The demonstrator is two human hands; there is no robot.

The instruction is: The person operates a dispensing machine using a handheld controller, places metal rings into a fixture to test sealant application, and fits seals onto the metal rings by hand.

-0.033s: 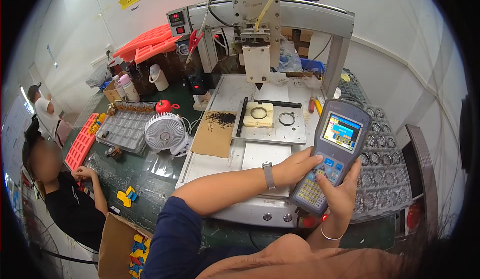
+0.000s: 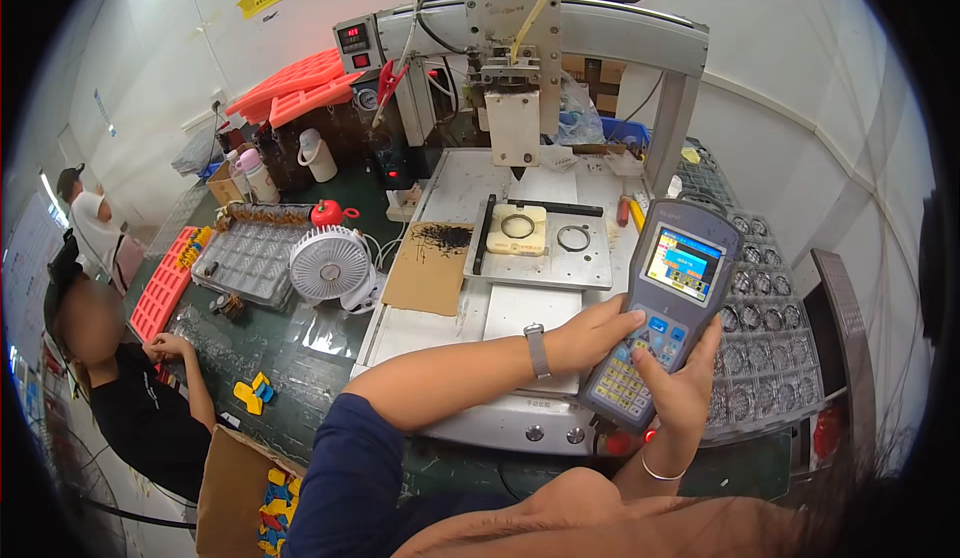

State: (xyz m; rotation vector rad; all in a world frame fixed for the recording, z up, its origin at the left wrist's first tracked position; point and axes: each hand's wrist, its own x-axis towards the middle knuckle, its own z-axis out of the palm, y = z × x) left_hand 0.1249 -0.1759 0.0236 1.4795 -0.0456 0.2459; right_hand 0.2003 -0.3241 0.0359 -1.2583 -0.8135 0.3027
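Observation:
A grey handheld controller (image 2: 668,303) with a lit screen and a keypad is tilted over the right side of a desktop machine. My left hand (image 2: 592,338), a watch on its wrist, grips the controller's left side with the thumb by the keys. Around the lower right side closes my right hand (image 2: 682,383), its thumb on the keypad. The fingers behind the controller are hidden. On the machine's metal plate (image 2: 590,273) lie a cream square block (image 2: 530,246) bearing a dark ring and, beside it, another ring (image 2: 573,239). A pointed dispensing head (image 2: 515,128) hangs above.
Clear trays of round parts (image 2: 760,358) stand at right. Brown cardboard (image 2: 425,283) with black smears lies left of the plate, beside a white fan (image 2: 330,263). A co-worker (image 2: 150,398) sits at left near a red tray (image 2: 162,288). A carton (image 2: 235,498) holds coloured pieces.
A person in the far left background has shifted slightly. My hands and the controller have stayed in place.

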